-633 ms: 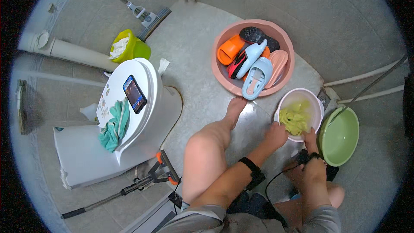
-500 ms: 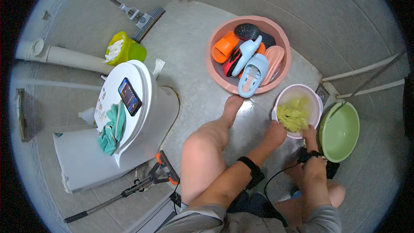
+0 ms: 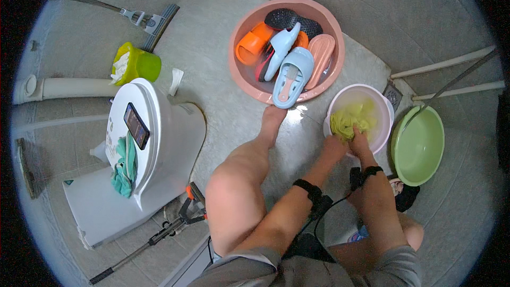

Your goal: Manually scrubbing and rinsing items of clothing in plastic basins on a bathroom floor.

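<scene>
A wet yellow-green cloth [image 3: 357, 115] lies bunched in cloudy water inside a pale pink basin [image 3: 387, 107]. My left hand [image 3: 337, 145] is closed on the cloth's near left edge, at the basin's rim. Close beside it, my right hand [image 3: 360, 140] reaches over the near rim, its fingers closed on the same cloth. The fingertips of both hands are partly hidden by the folds and the water. Black straps circle both my wrists.
A large pink tub [image 3: 237, 78] holds several slippers, with a light blue slipper [image 3: 294, 74] on top. A green basin [image 3: 419, 149] stands at the right. Leftward are a white toilet [image 3: 175, 133] bearing a phone [image 3: 136, 126] and teal cloth [image 3: 125, 166], a bin [image 3: 143, 65] and mops.
My right hand has moved left and inward, from the basin's near right rim to beside my left hand on the cloth. The cloth is gathered more to the left. The view has shifted slightly.
</scene>
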Demonstrator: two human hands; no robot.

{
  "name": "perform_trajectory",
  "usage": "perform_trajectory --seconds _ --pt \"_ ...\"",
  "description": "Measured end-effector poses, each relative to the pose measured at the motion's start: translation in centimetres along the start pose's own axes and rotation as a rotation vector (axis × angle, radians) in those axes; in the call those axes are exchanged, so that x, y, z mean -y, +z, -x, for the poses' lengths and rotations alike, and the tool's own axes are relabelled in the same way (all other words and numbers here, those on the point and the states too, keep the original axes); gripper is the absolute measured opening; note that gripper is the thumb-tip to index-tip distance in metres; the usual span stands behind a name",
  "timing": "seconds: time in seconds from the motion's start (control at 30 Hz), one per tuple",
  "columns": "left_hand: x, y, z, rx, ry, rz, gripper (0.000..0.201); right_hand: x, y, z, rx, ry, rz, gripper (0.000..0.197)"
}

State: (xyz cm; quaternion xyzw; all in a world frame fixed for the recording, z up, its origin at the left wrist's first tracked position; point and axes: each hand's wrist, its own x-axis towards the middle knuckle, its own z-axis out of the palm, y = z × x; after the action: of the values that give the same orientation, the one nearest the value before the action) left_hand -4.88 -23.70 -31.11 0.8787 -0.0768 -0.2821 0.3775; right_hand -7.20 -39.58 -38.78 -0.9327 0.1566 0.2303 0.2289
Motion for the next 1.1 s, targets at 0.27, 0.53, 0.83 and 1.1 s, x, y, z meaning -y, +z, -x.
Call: perform_trajectory --seconds 0.27,0.53,0.83,1.1 --pt "-2.9 -6.5 0.5 0.066 0.283 -0.518 0.031 -0.7 -1.9 0.6 0.058 0.042 -0.042 0.053" --pt "-5.3 -22.0 8.2 -0.482 0.132 -0.100 0.033 2.6 -4.2 4.2 -0.044 0.052 -0.044 0.045" --pt "3.9 -44.2 25.6 -1.098 -0.174 -0.256 0.031 2.8 -7.1 7.8 -0.150 0.109 -0.190 0.055" --pt "14.1 -47.8 28.4 -1.139 -0.183 -0.764 0.040 4.5 -6.9 9.7 -0.001 0.222 -0.250 0.060"
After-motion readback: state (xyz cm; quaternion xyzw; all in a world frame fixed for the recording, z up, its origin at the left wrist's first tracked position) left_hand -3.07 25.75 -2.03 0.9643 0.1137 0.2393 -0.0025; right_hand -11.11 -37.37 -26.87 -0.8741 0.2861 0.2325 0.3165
